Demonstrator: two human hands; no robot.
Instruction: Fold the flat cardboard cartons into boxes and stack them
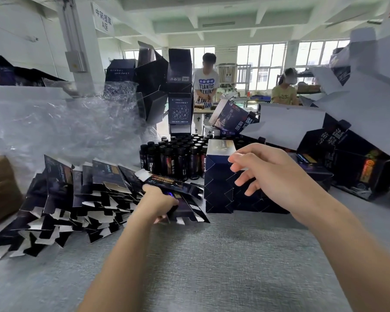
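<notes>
Dozens of flat cartons (77,199), fanned in a leaning heap left of the block of dark bottles (173,156), on the grey cloth-covered table (212,255). Dark navy on the printed face, with gold and white lettering. Pale silvery white on the inner side, seen at the notched flaps along the near edge.

One flat carton (185,188) at the heap's right end, just in front of the bottles, gripped by the left hand (158,204) with fingers curled around its near edge. Tilted, printed face up, white tab at its far left corner.

Just right of the bottles, a stack of folded boxes (218,188): navy, squared up, closed ends toward the camera, interlocked flaps showing as a zigzag of pale cut lines. Topmost box with a lighter glossy panel and gold print on its upper face. In front of that stack's upper right corner, the right hand (270,174), spread wide, fingers loosely bent, holding nothing. Touching the stack or not: impossible to tell.

Farther right of the bottles, larger open cartons (347,154), navy outside, white inside, tilted against one another. Behind the bottles, a tall tower of navy boxes (179,91). Left of the bottles, crumpled clear plastic wrap (65,122). Far behind the bottles, two people: one in a white printed shirt (206,82), one in a yellowish shirt (284,93).
</notes>
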